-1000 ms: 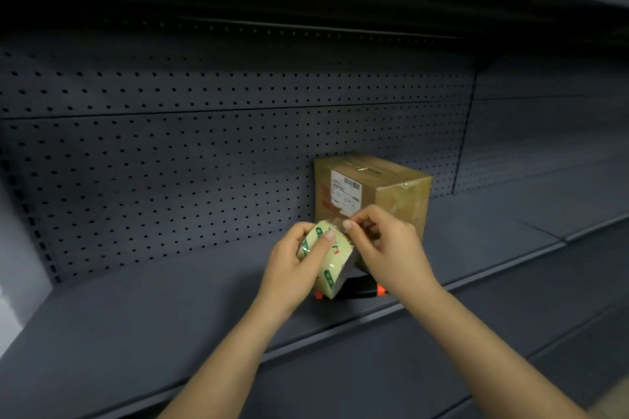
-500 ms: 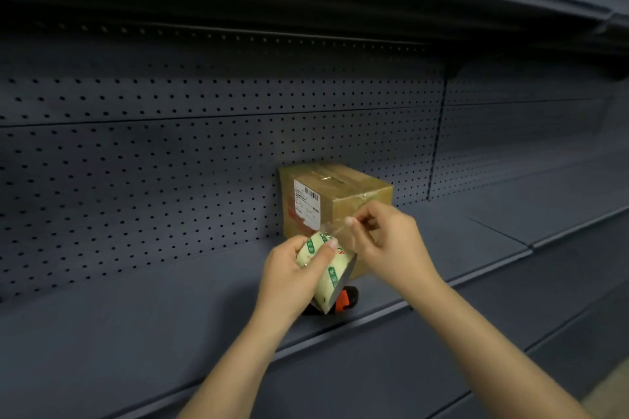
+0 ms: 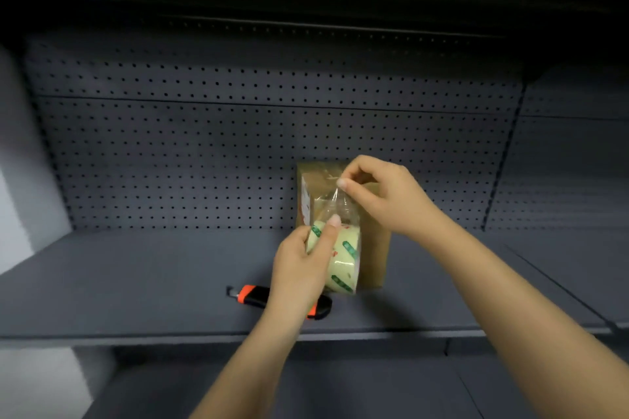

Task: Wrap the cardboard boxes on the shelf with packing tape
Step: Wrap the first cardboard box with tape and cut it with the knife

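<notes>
A: How far along?
B: Early, I'd judge. Left hand [image 3: 299,269] grips the roll [image 3: 343,258] at centre frame. Right hand [image 3: 384,194] pinches the strip [image 3: 335,204] just above, seemingly not stuck yet. The box [image 3: 374,258] stands behind, against the pegboard [image 3: 204,146].
A: Surroundings?
B: Dark shelf [image 3: 136,275]; a knife [image 3: 253,296] lies lower centre.

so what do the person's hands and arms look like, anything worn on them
Left hand and right hand are bare: no gloves, rings or watch in view. Both forearms are bare too, with no sleeves showing down to the frame edge. The fingers have short nails with no visible polish.
</notes>
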{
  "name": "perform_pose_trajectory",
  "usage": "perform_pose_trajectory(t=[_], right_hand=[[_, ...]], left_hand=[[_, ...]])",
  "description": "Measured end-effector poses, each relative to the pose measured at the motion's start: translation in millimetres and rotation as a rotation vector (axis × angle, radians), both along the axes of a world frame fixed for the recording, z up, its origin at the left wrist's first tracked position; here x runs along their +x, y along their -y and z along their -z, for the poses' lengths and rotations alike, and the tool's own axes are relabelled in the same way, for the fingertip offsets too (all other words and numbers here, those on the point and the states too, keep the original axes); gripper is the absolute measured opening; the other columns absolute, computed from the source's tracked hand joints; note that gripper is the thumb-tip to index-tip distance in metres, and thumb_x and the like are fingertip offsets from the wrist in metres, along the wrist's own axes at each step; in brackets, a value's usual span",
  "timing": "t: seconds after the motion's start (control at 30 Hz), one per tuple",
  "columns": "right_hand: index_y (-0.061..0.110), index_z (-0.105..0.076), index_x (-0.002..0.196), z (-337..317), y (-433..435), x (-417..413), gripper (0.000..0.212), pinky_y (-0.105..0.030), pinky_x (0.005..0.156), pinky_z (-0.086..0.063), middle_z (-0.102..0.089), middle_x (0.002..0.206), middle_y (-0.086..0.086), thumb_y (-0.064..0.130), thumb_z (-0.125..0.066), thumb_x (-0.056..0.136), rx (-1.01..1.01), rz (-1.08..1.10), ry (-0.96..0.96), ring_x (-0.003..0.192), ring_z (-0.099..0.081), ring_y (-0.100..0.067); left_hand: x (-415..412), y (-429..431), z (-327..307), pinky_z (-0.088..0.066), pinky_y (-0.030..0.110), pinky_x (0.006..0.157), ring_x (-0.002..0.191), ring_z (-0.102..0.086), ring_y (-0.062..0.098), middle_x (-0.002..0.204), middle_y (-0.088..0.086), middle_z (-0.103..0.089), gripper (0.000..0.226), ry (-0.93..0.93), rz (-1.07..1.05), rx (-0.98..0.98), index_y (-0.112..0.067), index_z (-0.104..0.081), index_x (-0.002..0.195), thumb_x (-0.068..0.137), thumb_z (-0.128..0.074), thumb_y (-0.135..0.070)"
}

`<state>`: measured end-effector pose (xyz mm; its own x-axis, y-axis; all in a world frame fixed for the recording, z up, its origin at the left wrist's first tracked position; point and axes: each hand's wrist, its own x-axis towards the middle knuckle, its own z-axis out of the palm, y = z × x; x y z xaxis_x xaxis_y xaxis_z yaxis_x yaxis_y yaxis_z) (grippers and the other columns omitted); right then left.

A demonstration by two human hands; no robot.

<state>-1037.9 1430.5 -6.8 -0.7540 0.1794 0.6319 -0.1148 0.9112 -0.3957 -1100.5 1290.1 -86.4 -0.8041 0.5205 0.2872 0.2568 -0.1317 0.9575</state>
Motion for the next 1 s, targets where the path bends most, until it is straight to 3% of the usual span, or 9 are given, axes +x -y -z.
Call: perform_pose_trajectory(t=[0.13, 0.23, 0.3, 0.4, 0.57, 0.7, 0.87, 1.0], right_hand=[[0.022, -0.065, 0.092, -6, -18, -14, 0.007, -0.019, 0.087, -0.05, -0.068, 0.099, 0.011, 0.026, -0.061, 0.096, -0.004, -0.103, 0.089, 0.095, -0.061, 0.001], [0.032, -0.059, 0.084, -10, -28, -22, 0.013, -0.031, 0.089, -0.054, -0.068, 0.105, 0.009, 0.027, -0.061, 0.095, -0.055, -0.162, 0.141, 0.096, -0.063, -0.003], [0.032, -0.058, 0.083, -10, -33, -28, 0.013, -0.038, 0.087, -0.055, -0.069, 0.105, 0.008, 0.029, -0.06, 0.096, -0.082, -0.175, 0.162, 0.094, -0.065, -0.007], [0.024, -0.06, 0.09, -6, -36, -36, 0.01, -0.04, 0.084, -0.056, -0.07, 0.095, 0.007, 0.03, -0.058, 0.097, -0.087, -0.173, 0.175, 0.088, -0.066, -0.008], [0.026, -0.058, 0.088, 2, -43, -44, 0.01, -0.044, 0.084, -0.056, -0.071, 0.091, 0.008, 0.03, -0.056, 0.098, -0.135, -0.163, 0.148, 0.088, -0.067, -0.009], [0.024, -0.058, 0.088, 5, -45, -47, 0.011, -0.043, 0.082, -0.055, -0.07, 0.089, 0.008, 0.031, -0.056, 0.097, -0.115, -0.133, 0.152, 0.086, -0.066, -0.01], [0.023, -0.056, 0.087, 7, -44, -46, 0.013, -0.044, 0.079, -0.054, -0.068, 0.088, 0.009, 0.03, -0.055, 0.098, -0.079, -0.107, 0.147, 0.083, -0.064, -0.012], [0.021, -0.056, 0.09, 7, -39, -46, 0.013, -0.04, 0.081, -0.054, -0.068, 0.086, 0.011, 0.029, -0.053, 0.099, -0.064, -0.098, 0.128, 0.083, -0.064, -0.007]], left_hand=[[16, -5, -3, -0.055, 0.026, 0.059, 0.075, -0.072, 0.019, 0.079, 0.006, -0.075, 0.033, 0.131, 0.03, 0.048, -0.003, -0.063, 0.093, 0.096, -0.06, -0.036], [21, -8, -7, -0.058, 0.048, 0.074, 0.086, -0.07, 0.038, 0.087, 0.019, -0.072, 0.047, 0.121, -0.035, 0.052, -0.001, -0.06, 0.093, 0.092, -0.062, -0.047], [22, -11, -10, -0.054, 0.058, 0.078, 0.081, -0.066, 0.043, 0.09, 0.03, -0.065, 0.061, 0.084, -0.077, 0.049, 0.001, -0.054, 0.09, 0.085, -0.063, -0.059], [18, -15, -12, -0.057, 0.041, 0.069, 0.075, -0.068, 0.025, 0.083, 0.018, -0.071, 0.044, 0.093, -0.128, 0.075, -0.004, -0.058, 0.086, 0.092, -0.061, -0.048], [15, -18, -11, -0.049, 0.021, 0.055, 0.064, -0.064, 0.011, 0.07, 0.003, -0.066, 0.042, 0.086, -0.098, 0.098, 0.0, -0.057, 0.086, 0.097, -0.055, -0.041], [14, -21, -2, -0.053, 0.036, 0.062, 0.07, -0.067, 0.022, 0.078, 0.016, -0.07, 0.037, 0.051, -0.093, 0.093, -0.003, -0.065, 0.09, 0.099, -0.053, -0.037], [11, -26, 3, -0.055, 0.05, 0.069, 0.079, -0.07, 0.036, 0.08, 0.017, -0.071, 0.037, 0.052, -0.192, 0.071, -0.015, -0.066, 0.078, 0.095, -0.057, -0.046], [13, -31, 2, -0.057, 0.057, 0.074, 0.079, -0.071, 0.032, 0.081, 0.014, -0.073, 0.034, 0.07, -0.21, 0.058, -0.012, -0.068, 0.084, 0.096, -0.057, -0.042]])
